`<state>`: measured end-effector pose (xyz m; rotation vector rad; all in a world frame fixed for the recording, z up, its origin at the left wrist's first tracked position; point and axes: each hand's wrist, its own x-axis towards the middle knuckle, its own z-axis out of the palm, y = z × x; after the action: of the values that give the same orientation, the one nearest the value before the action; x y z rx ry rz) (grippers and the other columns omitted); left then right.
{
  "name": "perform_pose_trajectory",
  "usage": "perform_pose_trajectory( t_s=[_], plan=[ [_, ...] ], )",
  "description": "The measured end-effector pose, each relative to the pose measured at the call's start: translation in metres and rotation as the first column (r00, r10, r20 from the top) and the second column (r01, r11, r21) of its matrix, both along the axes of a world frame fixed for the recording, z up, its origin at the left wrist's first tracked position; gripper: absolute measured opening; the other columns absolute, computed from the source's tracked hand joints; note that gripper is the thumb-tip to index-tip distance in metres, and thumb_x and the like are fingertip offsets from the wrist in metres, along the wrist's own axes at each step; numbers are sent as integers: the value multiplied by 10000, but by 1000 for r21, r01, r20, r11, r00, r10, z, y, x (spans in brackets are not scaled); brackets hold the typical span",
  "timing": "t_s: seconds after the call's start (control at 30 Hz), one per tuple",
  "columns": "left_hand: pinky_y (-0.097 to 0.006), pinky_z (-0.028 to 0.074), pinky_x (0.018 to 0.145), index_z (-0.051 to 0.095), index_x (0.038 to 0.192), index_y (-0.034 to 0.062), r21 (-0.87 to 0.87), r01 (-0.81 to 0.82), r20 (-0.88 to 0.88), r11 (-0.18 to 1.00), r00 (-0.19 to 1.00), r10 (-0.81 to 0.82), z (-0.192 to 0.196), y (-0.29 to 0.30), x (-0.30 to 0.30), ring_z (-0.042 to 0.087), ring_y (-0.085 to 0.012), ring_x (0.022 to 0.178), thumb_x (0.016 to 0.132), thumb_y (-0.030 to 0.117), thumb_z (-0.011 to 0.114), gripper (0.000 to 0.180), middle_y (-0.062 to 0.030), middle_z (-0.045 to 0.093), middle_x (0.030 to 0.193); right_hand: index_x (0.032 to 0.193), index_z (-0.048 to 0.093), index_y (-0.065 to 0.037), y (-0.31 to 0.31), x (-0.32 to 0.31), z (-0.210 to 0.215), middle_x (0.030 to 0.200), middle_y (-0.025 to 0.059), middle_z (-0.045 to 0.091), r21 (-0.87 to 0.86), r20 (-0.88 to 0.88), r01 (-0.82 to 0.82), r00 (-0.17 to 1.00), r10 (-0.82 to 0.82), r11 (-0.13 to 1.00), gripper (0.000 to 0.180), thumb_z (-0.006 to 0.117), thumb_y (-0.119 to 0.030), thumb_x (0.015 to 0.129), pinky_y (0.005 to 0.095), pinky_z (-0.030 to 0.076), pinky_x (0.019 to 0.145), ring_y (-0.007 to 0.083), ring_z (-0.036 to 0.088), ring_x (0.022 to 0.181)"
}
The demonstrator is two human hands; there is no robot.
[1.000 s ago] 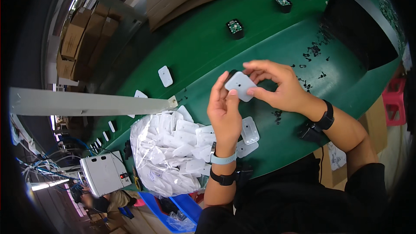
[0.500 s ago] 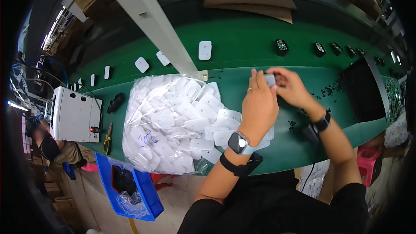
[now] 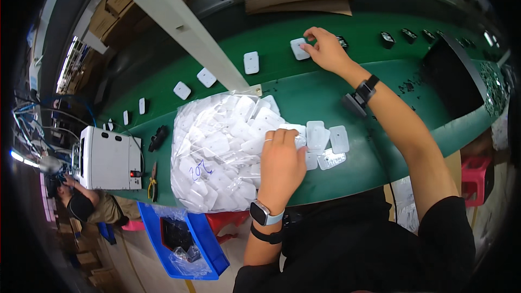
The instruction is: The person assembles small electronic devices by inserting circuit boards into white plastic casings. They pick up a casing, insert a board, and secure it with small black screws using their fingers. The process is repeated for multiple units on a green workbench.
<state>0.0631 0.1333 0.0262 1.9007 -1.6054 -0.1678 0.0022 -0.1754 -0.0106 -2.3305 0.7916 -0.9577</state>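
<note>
My right hand [image 3: 325, 50] reaches over the green belt [image 3: 277, 40] with thumb and fingers closed at the edge of a white-covered case [image 3: 299, 49]. Nearer me, my left hand [image 3: 283, 165] lies at the right side of the pile of white plastic covers, fingers bent onto a white plastic cover [image 3: 296, 131]; its fingertips are partly hidden. Several loose covers [image 3: 338, 139] lie to the right of that hand. The clear plastic bag [image 3: 201, 154] full of such covers sits to its left.
More white-covered cases [image 3: 251, 62] stand along the belt to the left, and open black cases with circuit boards [image 3: 387, 39] to the right. A slanting metal post [image 3: 184, 27] rises by the bag. Pliers [image 3: 153, 182], a white machine [image 3: 111, 157] and a black bin [image 3: 455, 78] are on the table.
My right hand has moved away from me onto the belt with the case. My left hand has let go of it and come back to the covers. The view has shifted somewhat.
</note>
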Motion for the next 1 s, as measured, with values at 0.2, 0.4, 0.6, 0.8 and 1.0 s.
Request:
perform_pose_trajectory(
  t_s=[0.2,0.4,0.6,0.8,1.0],
  plan=[
    [-460,460,846,615,1030,-30,-22,67,23,998,998,-66,-14,-22,-36,561,-386,975,765,84,764,324,-197,608,1010,912,661,2,81,-108,58,819,76,625,166,-7,-189,981,193,968,86,684,-71,872,295,484,617,157,575,659],
    [-460,456,802,616,980,13,106,-72,139,992,989,57,-23,-40,-40,595,-378,905,719,95,797,328,-188,632,926,889,675,15,134,-208,38,810,106,632,240,-208,-2,977,53,971,60,671,-14,837,322,513,643,213,622,688],
    [-472,474,757,626,959,36,76,-8,8,997,1000,7,-25,-52,-36,608,-394,872,706,-34,707,275,-187,612,919,873,686,18,148,-216,25,816,105,635,248,-205,-3,977,56,969,58,681,-20,829,340,525,659,229,655,732],
    [-412,525,743,607,1002,24,-246,22,-300,969,949,-98,-4,-69,-39,657,-325,842,752,-76,675,277,-159,604,946,837,692,-8,150,-204,29,835,107,646,87,-368,-69,925,97,994,88,678,-84,795,391,532,699,292,642,764],
    [-302,618,718,545,1138,-10,-361,-38,-847,932,431,-311,-7,-108,-56,675,-199,906,856,-138,631,322,-123,560,1091,832,701,-15,166,-203,28,837,110,651,22,-455,7,891,3,1000,91,708,-80,768,401,519,695,295,642,793]
  ],
)
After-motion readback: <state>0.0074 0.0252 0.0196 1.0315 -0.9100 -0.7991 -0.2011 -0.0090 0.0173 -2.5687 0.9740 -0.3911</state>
